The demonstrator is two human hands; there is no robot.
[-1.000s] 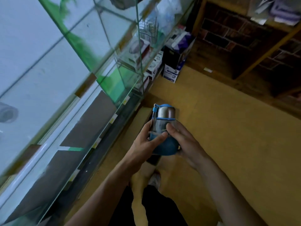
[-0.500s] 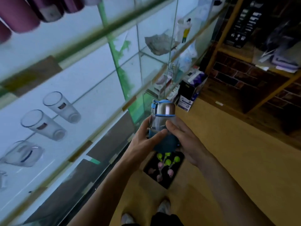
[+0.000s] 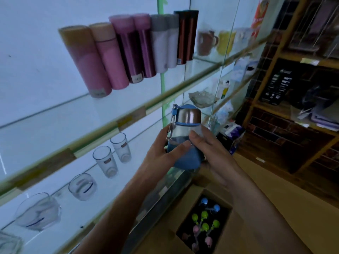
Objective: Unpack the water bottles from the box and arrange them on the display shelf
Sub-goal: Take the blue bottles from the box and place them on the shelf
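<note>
I hold a blue water bottle point(image 3: 185, 132) with a steel cap and a blue sleeve upright in both hands. My left hand point(image 3: 161, 153) wraps its left side, thumb across the sleeve. My right hand point(image 3: 211, 149) grips its right side. The bottle is in front of the glass display shelf point(image 3: 128, 116), level with its middle board. Below, on the floor, an open cardboard box point(image 3: 225, 206) holds several more bottles point(image 3: 204, 226) with green, pink and blue caps.
Several tall pink, purple, white and brown flasks point(image 3: 128, 50) stand on the upper shelf, mugs point(image 3: 207, 43) beside them. Drinking glasses point(image 3: 111, 156) sit on the lower shelf. A wooden rack point(image 3: 286, 99) against a brick wall stands at the right.
The bottle has risen in both hands from low near the floor to the middle shelf's height. My view has tilted up, bringing the upper shelf's flasks into sight.
</note>
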